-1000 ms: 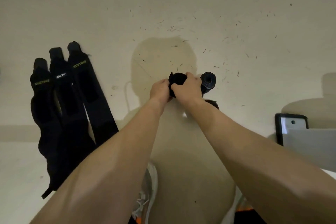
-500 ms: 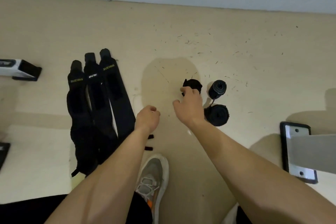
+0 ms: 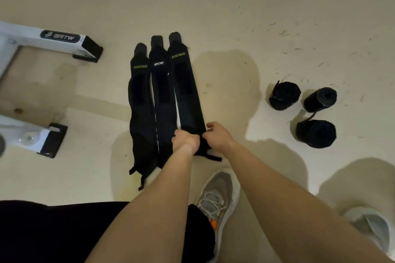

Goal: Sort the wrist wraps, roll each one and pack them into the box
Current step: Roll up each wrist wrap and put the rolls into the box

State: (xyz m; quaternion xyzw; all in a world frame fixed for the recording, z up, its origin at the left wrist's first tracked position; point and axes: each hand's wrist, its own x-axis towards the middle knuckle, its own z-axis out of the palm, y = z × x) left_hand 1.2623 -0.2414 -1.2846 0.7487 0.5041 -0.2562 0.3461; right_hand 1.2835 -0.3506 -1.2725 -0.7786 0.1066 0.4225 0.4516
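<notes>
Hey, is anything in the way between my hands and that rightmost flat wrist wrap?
Nothing visible stands between them: the left hand grips the near end of the rightmost flat wrap, and the right hand touches it alongside.

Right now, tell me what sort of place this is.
Probably a gym or home workout corner: the white equipment frame with black end caps stands on a beige floor, lifting wrist wraps lie flat beside three rolled ones, and the person wears trainers.
</notes>
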